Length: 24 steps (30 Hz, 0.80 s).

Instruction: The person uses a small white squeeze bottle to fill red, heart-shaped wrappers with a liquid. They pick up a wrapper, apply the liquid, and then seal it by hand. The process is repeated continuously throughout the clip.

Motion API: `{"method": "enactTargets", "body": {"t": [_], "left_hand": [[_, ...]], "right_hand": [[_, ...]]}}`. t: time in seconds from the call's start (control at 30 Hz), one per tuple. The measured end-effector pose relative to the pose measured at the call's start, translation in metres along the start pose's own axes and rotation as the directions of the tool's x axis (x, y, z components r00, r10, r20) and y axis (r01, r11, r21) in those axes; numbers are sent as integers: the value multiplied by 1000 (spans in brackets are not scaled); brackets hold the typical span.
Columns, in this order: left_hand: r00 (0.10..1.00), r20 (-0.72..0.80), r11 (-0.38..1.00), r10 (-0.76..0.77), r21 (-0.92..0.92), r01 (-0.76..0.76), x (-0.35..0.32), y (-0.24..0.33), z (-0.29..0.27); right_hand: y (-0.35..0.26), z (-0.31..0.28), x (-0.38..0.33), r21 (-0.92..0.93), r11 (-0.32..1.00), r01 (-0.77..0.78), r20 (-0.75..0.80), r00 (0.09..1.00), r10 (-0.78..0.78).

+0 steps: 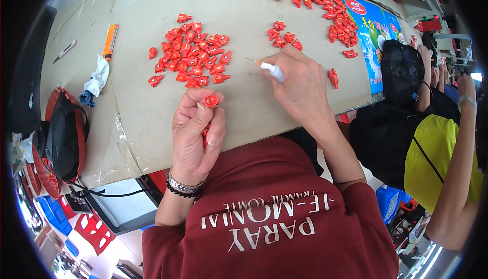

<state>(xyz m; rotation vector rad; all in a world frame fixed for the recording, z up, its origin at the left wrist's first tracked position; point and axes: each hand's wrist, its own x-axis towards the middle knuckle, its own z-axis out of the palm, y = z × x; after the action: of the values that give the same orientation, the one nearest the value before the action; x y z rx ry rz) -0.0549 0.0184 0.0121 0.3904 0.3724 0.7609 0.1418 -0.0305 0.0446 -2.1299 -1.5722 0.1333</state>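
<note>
My left hand (195, 126) is closed, pinching a small red plastic piece (210, 100) between thumb and forefinger, its round hollow end facing up. More red shows within the curled fingers of that hand. In my right hand (301, 83) is a small white bottle (274, 70) with an orange collar and a thin needle-like tip, which points left toward the pile. The tip is apart from the red piece. Just beyond my left hand lies a heap of similar red pieces (190, 53). A smaller cluster of red pieces (282, 37) lies beyond my right hand.
Many more red pieces (330, 9) spread at the far right beside a blue printed carton panel (368, 35). An orange tube-like stick (110, 41), a cutter knife (65, 51) and a crumpled white tissue (97, 75) lie left. People sit at the right, one in yellow-green (439, 162).
</note>
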Motion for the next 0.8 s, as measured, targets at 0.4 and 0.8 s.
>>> {"method": "enactTargets", "body": {"t": [0.4, 0.8], "left_hand": [[998, -20, 997, -67, 41, 68, 7, -15, 11], [1000, -3, 988, 10, 156, -9, 20, -32, 23]], "right_hand": [[6, -11, -7, 746, 534, -399, 253, 911, 327], [-15, -24, -17, 873, 400, -278, 186, 949, 253]]}}
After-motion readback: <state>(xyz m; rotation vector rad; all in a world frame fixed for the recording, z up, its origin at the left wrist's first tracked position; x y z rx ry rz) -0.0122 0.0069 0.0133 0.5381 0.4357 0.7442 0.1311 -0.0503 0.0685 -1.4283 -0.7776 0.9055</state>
